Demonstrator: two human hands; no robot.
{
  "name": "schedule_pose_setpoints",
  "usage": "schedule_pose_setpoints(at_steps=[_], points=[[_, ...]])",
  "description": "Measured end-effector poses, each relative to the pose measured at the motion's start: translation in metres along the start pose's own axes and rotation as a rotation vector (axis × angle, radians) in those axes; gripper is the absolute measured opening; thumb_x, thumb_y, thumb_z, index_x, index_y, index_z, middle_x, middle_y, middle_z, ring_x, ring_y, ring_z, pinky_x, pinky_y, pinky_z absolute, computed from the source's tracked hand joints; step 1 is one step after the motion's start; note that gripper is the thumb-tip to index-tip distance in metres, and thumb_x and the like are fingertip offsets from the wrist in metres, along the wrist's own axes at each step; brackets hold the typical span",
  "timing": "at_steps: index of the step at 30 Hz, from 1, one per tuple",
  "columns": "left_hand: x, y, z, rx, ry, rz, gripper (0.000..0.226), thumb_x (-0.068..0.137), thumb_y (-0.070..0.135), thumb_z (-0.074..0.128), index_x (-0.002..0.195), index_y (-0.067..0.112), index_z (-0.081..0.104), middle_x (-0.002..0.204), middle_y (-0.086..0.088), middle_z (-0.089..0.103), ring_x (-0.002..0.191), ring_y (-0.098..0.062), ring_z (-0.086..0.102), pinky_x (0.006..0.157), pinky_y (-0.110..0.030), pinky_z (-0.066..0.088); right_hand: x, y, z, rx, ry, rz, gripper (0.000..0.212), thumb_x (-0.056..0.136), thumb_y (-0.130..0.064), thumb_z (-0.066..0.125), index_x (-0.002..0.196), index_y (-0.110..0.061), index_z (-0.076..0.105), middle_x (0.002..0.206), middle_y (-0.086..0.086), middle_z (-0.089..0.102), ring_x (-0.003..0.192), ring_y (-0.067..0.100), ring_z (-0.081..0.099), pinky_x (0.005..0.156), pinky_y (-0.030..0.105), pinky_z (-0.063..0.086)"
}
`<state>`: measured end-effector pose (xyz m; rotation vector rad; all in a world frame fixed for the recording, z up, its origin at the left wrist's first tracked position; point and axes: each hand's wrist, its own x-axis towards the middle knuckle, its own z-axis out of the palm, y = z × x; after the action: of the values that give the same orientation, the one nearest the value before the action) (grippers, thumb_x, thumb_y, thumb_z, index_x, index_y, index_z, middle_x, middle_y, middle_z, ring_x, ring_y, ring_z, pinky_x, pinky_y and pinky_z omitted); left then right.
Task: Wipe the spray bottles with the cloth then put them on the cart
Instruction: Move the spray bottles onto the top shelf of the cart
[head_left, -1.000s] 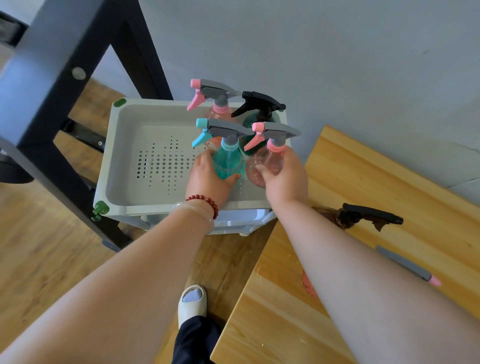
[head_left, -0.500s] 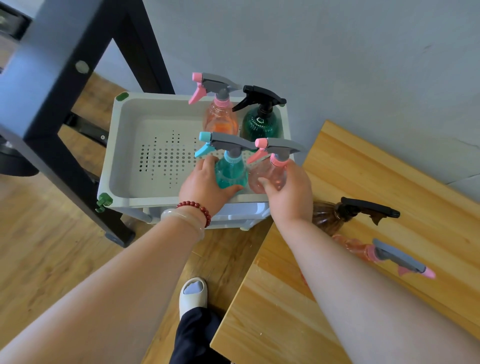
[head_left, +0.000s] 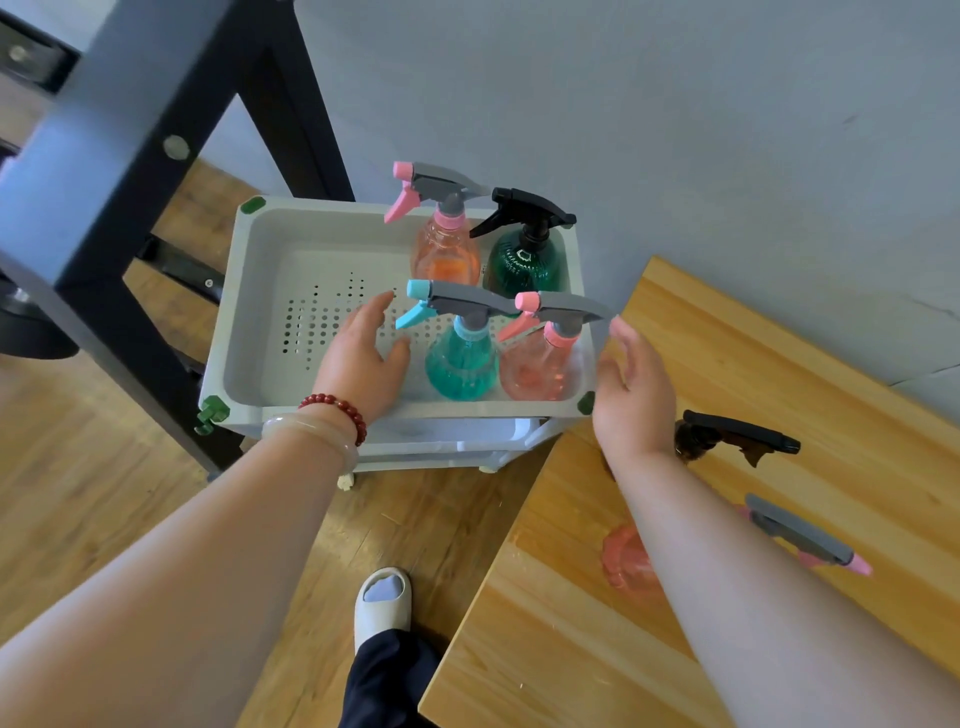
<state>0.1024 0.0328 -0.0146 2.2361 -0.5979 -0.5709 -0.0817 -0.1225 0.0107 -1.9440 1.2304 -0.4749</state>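
Teal bottle (head_left: 460, 358) and pink bottle (head_left: 540, 369) upright, side by side in cart (head_left: 244, 312) tray. Left hand (head_left: 363, 358) and right hand (head_left: 631, 384) flank them. Each grip loose, fingers spread, holding nothing.

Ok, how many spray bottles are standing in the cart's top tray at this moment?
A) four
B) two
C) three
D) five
A: four stand upright in the tray. The orange bottle and dark green bottle are at the back, and the teal bottle and pink bottle are in front. Neither hand touches them.
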Motion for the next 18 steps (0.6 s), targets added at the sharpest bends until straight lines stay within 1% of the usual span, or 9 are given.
schedule_pose_setpoints(at_steps=[1,3,6,8,11,13,15,17,18], points=[[0.007,0.001,0.001,-0.008,0.002,-0.009,0.054,0.1,0.02,0.054,0.151,0.02,0.035,0.151,-0.005,0.043,0.136,-0.02,0.043,0.106,-0.03,0.034,0.009,-0.003,0.0,-0.011,0.005,-0.011,0.041,0.104,-0.019,0.042,0.144,-0.024,0.044,0.148,-0.006,0.045,0.138,0.012,0.04,0.11,0.026,0.033],[0.021,0.003,0.0,-0.016,-0.014,-0.026,0.059,0.099,0.02,0.056,0.152,0.025,0.032,0.153,-0.004,0.041,0.136,-0.022,0.043,0.106,-0.033,0.036,0.027,-0.009,0.0,0.0,0.001,-0.019,0.042,0.103,-0.018,0.043,0.144,-0.024,0.045,0.148,-0.006,0.047,0.136,0.011,0.042,0.102,0.019,0.033],[0.041,0.007,-0.004,-0.027,-0.048,-0.018,0.071,0.095,0.006,0.06,0.154,0.027,0.026,0.156,-0.006,0.036,0.139,-0.025,0.041,0.108,-0.036,0.038,0.051,-0.016,-0.002,0.075,-0.029,-0.02,0.042,0.101,-0.018,0.049,0.143,-0.022,0.046,0.144,-0.006,0.05,0.13,0.008,0.047,0.092,0.008,0.034],[0.052,0.008,-0.007,-0.072,-0.063,-0.016,0.073,0.094,0.003,0.061,0.154,0.026,0.027,0.156,-0.008,0.035,0.14,-0.027,0.039,0.11,-0.039,0.039,0.066,-0.018,-0.002,0.092,-0.047,-0.066,0.042,0.1,-0.021,0.054,0.141,-0.018,0.048,0.14,-0.003,0.054,0.125,0.008,0.051,0.087,0.003,0.039],[0.069,0.009,-0.008,-0.121,-0.071,0.008,0.073,0.092,0.019,0.068,0.153,0.026,0.03,0.155,-0.004,0.036,0.139,-0.023,0.039,0.113,-0.04,0.036,0.086,-0.022,0.003,0.122,-0.09,-0.072,0.046,0.095,-0.023,0.063,0.139,-0.016,0.05,0.13,-0.005,0.058,0.117,0.006,0.055,0.089,0.004,0.042],[0.079,0.008,-0.008,-0.127,-0.102,0.027,0.076,0.088,0.029,0.072,0.153,0.029,0.031,0.156,-0.001,0.036,0.139,-0.022,0.039,0.115,-0.044,0.036,0.096,-0.025,0.011,0.136,-0.142,-0.047,0.05,0.09,-0.022,0.07,0.136,-0.017,0.052,0.123,-0.009,0.059,0.115,0.005,0.055,0.096,0.012,0.042],[0.088,0.008,-0.006,-0.117,-0.143,0.05,0.079,0.086,0.029,0.074,0.153,0.032,0.03,0.156,0.001,0.036,0.139,-0.022,0.039,0.115,-0.048,0.035,0.104,-0.026,0.019,0.125,-0.205,-0.051,0.052,0.085,-0.021,0.075,0.132,-0.021,0.054,0.118,-0.015,0.059,0.113,-0.001,0.055,0.099,0.015,0.038],[0.095,0.011,-0.004,-0.11,-0.165,0.071,0.081,0.086,0.026,0.074,0.153,0.034,0.029,0.155,0.001,0.038,0.14,-0.022,0.039,0.115,-0.046,0.035,0.11,-0.026,0.025,0.061,-0.25,-0.079,0.052,0.082,-0.024,0.078,0.129,-0.027,0.056,0.116,-0.023,0.057,0.109,-0.008,0.052,0.097,0.012,0.034],[0.099,0.013,-0.003,-0.106,-0.169,0.078,0.081,0.086,0.025,0.074,0.153,0.033,0.028,0.154,0.001,0.04,0.14,-0.023,0.04,0.115,-0.045,0.035,0.113,-0.026,0.028,0.017,-0.263,-0.092,0.053,0.081,-0.025,0.079,0.13,-0.027,0.057,0.117,-0.023,0.056,0.11,-0.007,0.05,0.096,0.012,0.032]])
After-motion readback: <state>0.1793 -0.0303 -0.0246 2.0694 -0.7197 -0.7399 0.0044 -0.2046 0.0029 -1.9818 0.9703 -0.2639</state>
